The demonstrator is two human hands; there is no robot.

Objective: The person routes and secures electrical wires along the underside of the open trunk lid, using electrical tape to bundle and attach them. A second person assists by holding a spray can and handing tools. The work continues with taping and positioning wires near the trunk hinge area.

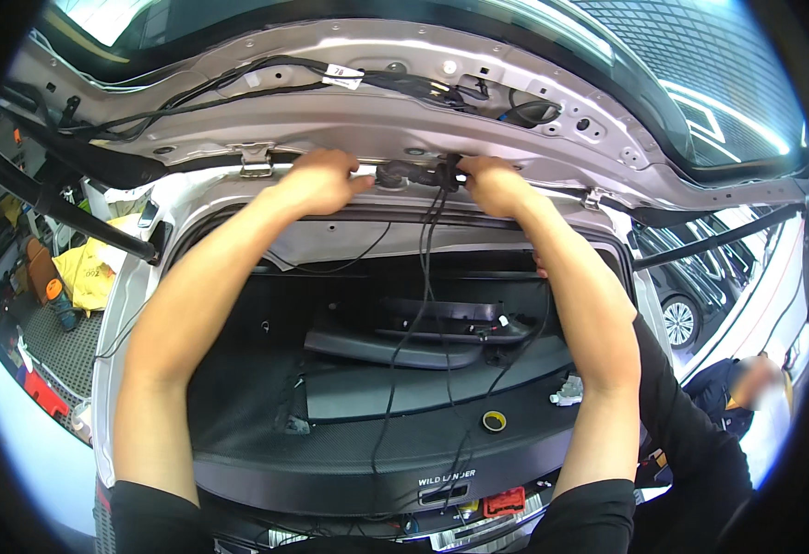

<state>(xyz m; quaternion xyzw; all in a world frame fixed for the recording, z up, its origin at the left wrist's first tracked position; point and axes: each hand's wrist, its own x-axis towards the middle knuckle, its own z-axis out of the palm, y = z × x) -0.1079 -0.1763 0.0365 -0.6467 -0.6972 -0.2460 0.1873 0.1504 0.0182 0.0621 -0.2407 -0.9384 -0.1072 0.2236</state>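
An open silver tailgate arches over the view. My left hand is at its lower edge with fingers bent, just left of a dark latch assembly; what its fingertips touch is unclear. My right hand is closed on a black fitting at the assembly's right end. Thin black cables hang from there into the trunk.
The trunk holds dark trim pieces and a yellow tape roll. Struts flank the opening. Another person's fingers show behind my right forearm, near a dark sleeve; another person is at right. A red case lies below.
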